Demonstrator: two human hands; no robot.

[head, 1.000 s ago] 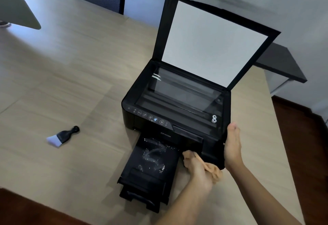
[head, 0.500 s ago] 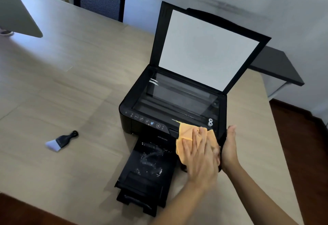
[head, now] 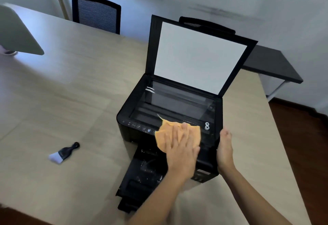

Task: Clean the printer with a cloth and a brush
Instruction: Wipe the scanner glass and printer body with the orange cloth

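Orange cloth lies spread on the front edge of the black printer, pressed flat under the open left hand. Scanner glass stretches away beyond it, long axis left to right. The right hand, fingers loosely curved, braces the printer's right side. The small black brush with pale bristles rests well apart on the wooden surface, nearer the left hand.

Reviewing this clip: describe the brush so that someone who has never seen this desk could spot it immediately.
Start from the black printer with its lid raised on the light wooden table. The brush lies alone on bare tabletop on its left side, untouched by either hand. It is small, with a black handle and pale bristles.
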